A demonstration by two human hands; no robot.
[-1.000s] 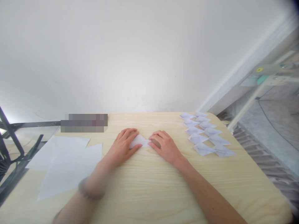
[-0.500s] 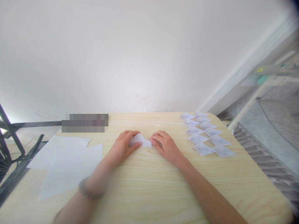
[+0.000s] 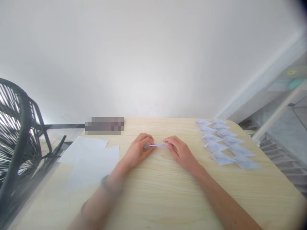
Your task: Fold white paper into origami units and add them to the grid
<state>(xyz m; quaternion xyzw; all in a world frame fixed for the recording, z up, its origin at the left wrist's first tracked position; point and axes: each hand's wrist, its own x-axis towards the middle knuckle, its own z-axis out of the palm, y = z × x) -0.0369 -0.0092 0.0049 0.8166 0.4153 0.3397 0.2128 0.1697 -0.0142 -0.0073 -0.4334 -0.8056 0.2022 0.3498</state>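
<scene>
A small folded piece of white paper [image 3: 160, 145] spans the gap between my two hands, a little above or on the table; its exact height I cannot tell. It looks thin here, seen nearly edge-on. My left hand [image 3: 141, 147] pinches its left end between thumb and fingers, which hide part of it. At the opposite end, the thumb and fingertips of my right hand [image 3: 178, 149] close on the tip. Right of that hand, folded white paper boats [image 3: 222, 157], or shapes much like them, stand in two columns.
Flat white paper sheets [image 3: 96, 166] overlap at the left of the wooden table [image 3: 153, 198]. A blurred-out dark object [image 3: 104, 126] lies at the back left edge. A black woven chair [image 3: 21, 127] stands at the left, and a white wall [image 3: 153, 64] rises behind.
The folded paper has turned from showing a broad face to nearly edge-on, both hands still holding it. The camera view has swung left, so the table and everything on it appear farther right.
</scene>
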